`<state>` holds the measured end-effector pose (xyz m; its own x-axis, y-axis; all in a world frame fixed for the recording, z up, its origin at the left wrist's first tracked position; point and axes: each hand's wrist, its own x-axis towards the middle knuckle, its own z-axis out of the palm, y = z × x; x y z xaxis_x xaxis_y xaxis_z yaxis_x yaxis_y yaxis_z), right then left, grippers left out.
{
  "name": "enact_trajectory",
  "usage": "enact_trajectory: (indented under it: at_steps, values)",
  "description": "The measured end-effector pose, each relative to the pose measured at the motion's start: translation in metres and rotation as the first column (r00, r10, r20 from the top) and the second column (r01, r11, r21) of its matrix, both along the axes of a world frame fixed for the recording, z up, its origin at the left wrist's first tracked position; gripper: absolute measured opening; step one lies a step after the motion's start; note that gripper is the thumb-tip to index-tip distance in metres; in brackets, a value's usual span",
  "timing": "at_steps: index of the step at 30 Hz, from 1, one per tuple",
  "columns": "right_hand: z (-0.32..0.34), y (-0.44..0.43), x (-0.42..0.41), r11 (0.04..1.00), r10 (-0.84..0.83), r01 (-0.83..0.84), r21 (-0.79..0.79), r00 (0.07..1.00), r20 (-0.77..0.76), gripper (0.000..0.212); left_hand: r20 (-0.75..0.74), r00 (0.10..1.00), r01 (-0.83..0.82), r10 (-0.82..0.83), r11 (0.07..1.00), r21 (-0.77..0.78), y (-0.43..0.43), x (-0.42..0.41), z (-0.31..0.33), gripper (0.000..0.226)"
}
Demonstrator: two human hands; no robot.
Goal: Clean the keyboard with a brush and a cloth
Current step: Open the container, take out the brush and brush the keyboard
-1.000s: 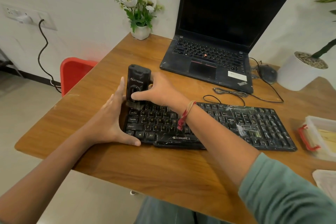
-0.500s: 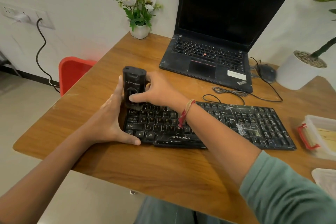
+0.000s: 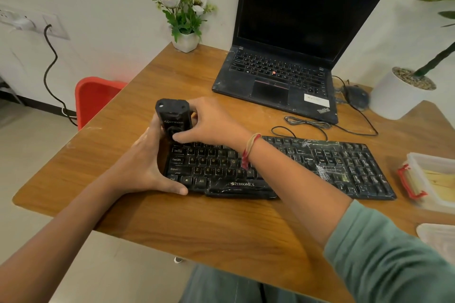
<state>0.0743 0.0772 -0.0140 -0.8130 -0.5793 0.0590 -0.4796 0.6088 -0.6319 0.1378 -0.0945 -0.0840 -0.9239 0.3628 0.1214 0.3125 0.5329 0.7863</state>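
A black Zebronics keyboard [image 3: 320, 162], smeared with white dust on its right half, lies on the wooden table [image 3: 221, 229]. My right hand [image 3: 211, 123] grips a black handheld brush device [image 3: 174, 115] at the keyboard's far left corner, thumb on its front, fingers round its back. The device stands on end and leans toward me, its top face showing. My left hand [image 3: 142, 162] braces the keyboard's left end, with straight fingers along the side and the thumb on the front edge. I see no cloth that I can name for sure.
An open black laptop [image 3: 278, 74] stands behind the keyboard, with a mouse [image 3: 357, 96] and loose cables to its right. A flower pot [image 3: 186, 40] sits at the back, a white planter [image 3: 394, 96] at right. A red-clipped plastic box [image 3: 430, 179] and a red chair [image 3: 96, 96] flank the table.
The black device has shifted slightly left and tipped toward me, so its top face now shows. My left hand stays on the keyboard's left end.
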Motion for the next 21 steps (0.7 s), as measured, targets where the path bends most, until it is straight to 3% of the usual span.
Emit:
enact_trajectory:
  at_steps: [4,9,13,18,21]
  values:
    - [-0.002,0.006,-0.008,0.990,-0.141,0.141,-0.007,0.984,-0.111,0.017,0.007,1.000,-0.020,0.020,0.999,-0.033,-0.001,0.002,-0.003,0.160]
    - [-0.003,0.009,0.005,0.996,0.015,-0.007,-0.089,0.996,0.091,0.030,0.010,1.000,-0.002,0.002,1.000,-0.015,-0.002,-0.001,-0.002,0.159]
    - [-0.005,0.007,-0.001,0.990,-0.119,0.114,-0.082,0.991,-0.056,0.020,0.015,0.999,-0.034,0.035,0.998,-0.050,-0.002,0.001,-0.003,0.159]
    - [-0.006,0.002,0.008,1.000,0.020,-0.021,-0.012,0.998,-0.063,0.026,-0.012,1.000,-0.006,0.005,1.000,-0.020,0.001,-0.001,0.001,0.150]
    - [-0.005,0.008,0.000,0.990,-0.118,0.115,-0.078,0.992,-0.041,0.022,0.015,1.000,-0.024,0.024,0.999,-0.049,-0.001,0.001,-0.002,0.159]
